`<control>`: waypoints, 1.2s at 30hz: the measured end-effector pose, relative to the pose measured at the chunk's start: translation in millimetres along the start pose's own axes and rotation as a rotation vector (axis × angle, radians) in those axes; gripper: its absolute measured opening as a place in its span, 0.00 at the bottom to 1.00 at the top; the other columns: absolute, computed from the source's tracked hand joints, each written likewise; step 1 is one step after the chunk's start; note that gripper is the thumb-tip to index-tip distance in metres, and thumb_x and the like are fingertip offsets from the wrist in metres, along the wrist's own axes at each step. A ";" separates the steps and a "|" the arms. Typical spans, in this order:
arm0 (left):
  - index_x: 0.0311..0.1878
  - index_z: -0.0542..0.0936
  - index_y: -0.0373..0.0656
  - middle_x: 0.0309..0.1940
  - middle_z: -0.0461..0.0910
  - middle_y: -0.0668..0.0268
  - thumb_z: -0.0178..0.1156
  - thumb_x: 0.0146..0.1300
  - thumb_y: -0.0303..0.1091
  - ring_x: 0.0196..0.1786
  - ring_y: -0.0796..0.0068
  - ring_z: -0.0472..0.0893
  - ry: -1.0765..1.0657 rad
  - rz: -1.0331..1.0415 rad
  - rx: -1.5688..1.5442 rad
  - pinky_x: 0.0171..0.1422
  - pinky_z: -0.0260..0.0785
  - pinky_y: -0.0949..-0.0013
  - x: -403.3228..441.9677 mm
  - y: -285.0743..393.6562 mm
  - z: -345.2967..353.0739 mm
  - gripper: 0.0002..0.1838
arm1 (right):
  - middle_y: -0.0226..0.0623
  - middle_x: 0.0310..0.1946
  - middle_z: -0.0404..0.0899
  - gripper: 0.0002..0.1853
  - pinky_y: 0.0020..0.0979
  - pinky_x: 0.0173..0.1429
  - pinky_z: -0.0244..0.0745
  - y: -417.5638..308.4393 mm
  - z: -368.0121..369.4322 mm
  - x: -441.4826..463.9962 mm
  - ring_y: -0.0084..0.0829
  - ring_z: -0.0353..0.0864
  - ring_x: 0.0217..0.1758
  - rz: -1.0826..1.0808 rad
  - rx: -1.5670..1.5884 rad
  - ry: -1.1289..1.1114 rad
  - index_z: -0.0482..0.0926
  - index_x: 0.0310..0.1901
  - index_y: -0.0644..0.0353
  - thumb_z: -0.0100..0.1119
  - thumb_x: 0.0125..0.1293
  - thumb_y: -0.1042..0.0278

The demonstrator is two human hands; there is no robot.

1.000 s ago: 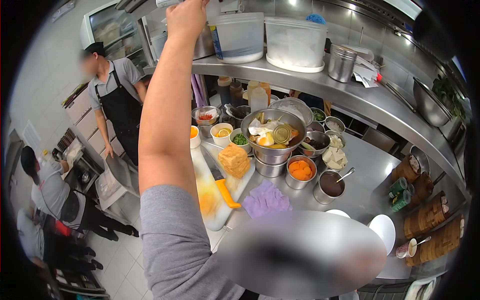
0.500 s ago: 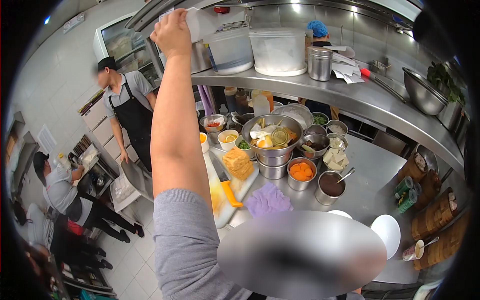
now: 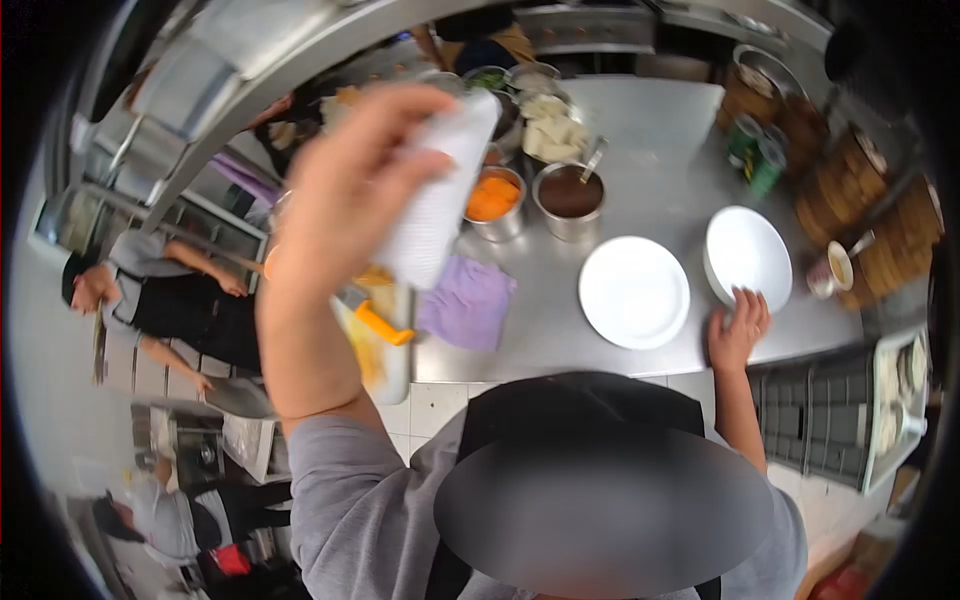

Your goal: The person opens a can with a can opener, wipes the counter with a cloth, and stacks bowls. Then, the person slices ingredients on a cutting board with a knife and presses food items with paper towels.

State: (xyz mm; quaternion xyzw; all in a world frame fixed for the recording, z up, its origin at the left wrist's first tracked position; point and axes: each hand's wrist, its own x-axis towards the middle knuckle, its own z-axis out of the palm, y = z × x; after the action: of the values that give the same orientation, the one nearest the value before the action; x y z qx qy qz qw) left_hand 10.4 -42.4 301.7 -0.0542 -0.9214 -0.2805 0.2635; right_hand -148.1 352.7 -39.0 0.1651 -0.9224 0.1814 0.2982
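Raised in front of me, my left hand [image 3: 345, 200] pinches a white sheet of paper [image 3: 440, 215], a little blurred by motion. The paper hangs over the prep counter, partly hiding metal bowls behind it. At the counter's right side, my right hand [image 3: 738, 330] touches the near rim of a white bowl [image 3: 755, 255], its fingers stretched out. To the left of that bowl lies a white plate [image 3: 634, 293]. A crumpled purple cloth [image 3: 468, 305] is below the paper, next to a cutting board [image 3: 395, 370] with an orange-handled knife [image 3: 382, 324].
Metal pots hold orange slices [image 3: 493, 198] and dark sauce [image 3: 570, 190] with a spoon. Pale pieces [image 3: 553, 132] fill another container. Green cans [image 3: 755, 155] and bamboo steamers [image 3: 845, 180] stand right, above a grey crate [image 3: 820, 410]. Co-workers [image 3: 180, 310] are at left.
My left hand has come down from the overhead shelf with the paper. My view has tilted down and turned. My right hand now shows at the white bowl.
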 end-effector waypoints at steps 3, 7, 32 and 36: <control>0.56 0.76 0.43 0.39 0.81 0.62 0.62 0.61 0.24 0.39 0.74 0.81 -0.138 -0.108 -0.074 0.44 0.74 0.71 11.2 -36.1 103.2 0.18 | 0.38 0.60 0.69 0.26 0.55 0.73 0.43 0.8 3.9 -2.1 0.44 0.57 0.72 0.011 -0.042 0.007 0.71 0.59 0.53 0.59 0.57 0.69; 0.55 0.77 0.45 0.46 0.79 0.56 0.61 0.56 0.21 0.49 0.55 0.78 0.054 0.219 0.011 0.54 0.72 0.59 -3.3 -39.0 213.4 0.22 | 0.37 0.57 0.71 0.23 0.53 0.72 0.47 -1.5 2.5 0.4 0.43 0.60 0.70 0.020 -0.086 0.018 0.73 0.57 0.53 0.60 0.56 0.70; 0.47 0.81 0.42 0.46 0.77 0.59 0.62 0.59 0.24 0.49 0.58 0.76 -0.019 0.166 -0.249 0.53 0.70 0.60 -149.1 -96.4 279.4 0.12 | 0.33 0.32 0.75 0.14 0.40 0.50 0.70 -80.5 -55.0 11.1 0.39 0.74 0.42 -0.398 0.438 -0.116 0.78 0.34 0.54 0.67 0.44 0.79; 0.46 0.80 0.42 0.43 0.76 0.60 0.59 0.55 0.19 0.46 0.57 0.76 -0.054 0.031 -0.239 0.50 0.70 0.60 -198.4 -123.8 265.4 0.15 | 0.31 0.32 0.73 0.13 0.48 0.59 0.68 -90.4 -40.9 -2.8 0.37 0.74 0.43 -0.456 0.418 -0.210 0.78 0.35 0.53 0.67 0.46 0.77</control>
State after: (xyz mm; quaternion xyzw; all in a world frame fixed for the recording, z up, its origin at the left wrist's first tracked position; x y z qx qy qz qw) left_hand 28.6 8.4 -47.9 -0.1068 -0.8872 -0.3826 0.2345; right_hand -88.6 291.5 11.6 0.4428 -0.8303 0.2773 0.1940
